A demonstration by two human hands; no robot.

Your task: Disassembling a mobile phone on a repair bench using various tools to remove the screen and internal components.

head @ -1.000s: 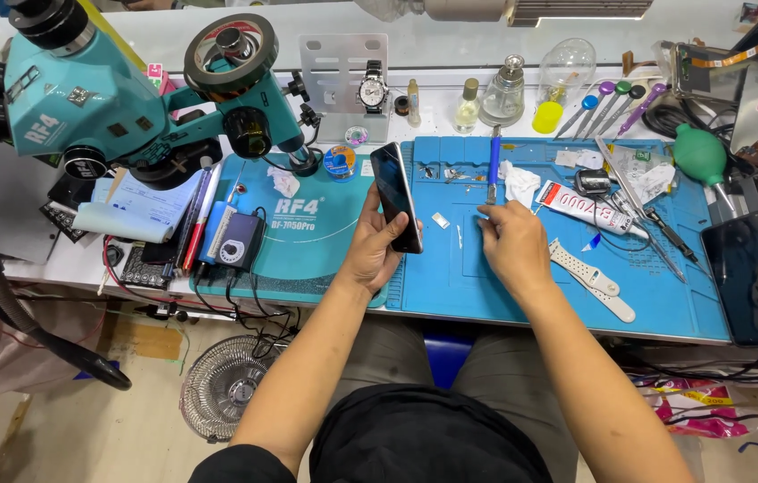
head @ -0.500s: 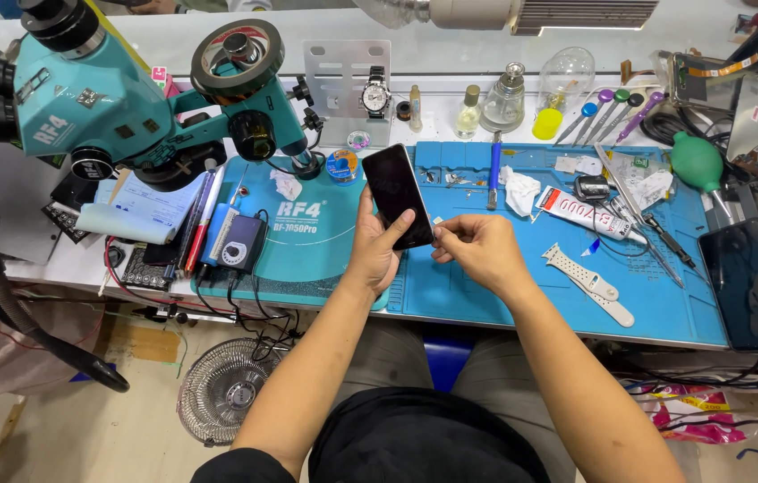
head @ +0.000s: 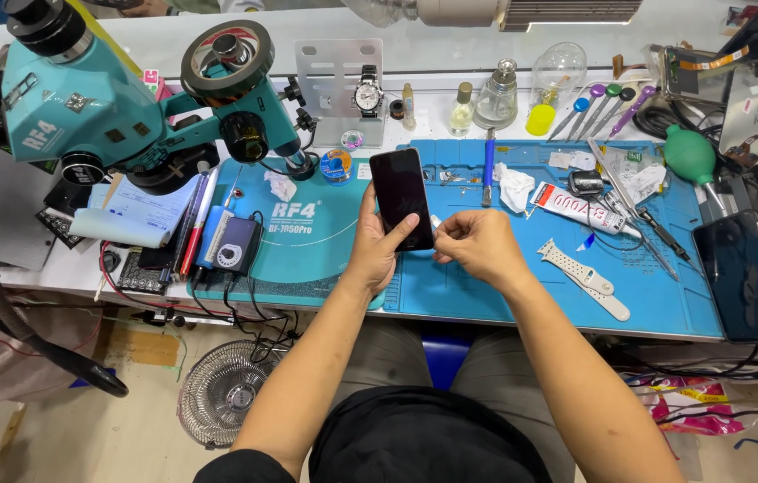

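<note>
Standing nearly upright, a dark phone point(head: 401, 198) is gripped by the left hand point(head: 377, 246). The right hand point(head: 479, 246), fingers pinched together, is held just right of the phone's lower edge.

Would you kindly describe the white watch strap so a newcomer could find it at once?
Start at the blue work mat covering the bench. To the right of the right hand, below the white glue tube, lies the white watch strap. It alone is a flat band with a row of holes.
</note>
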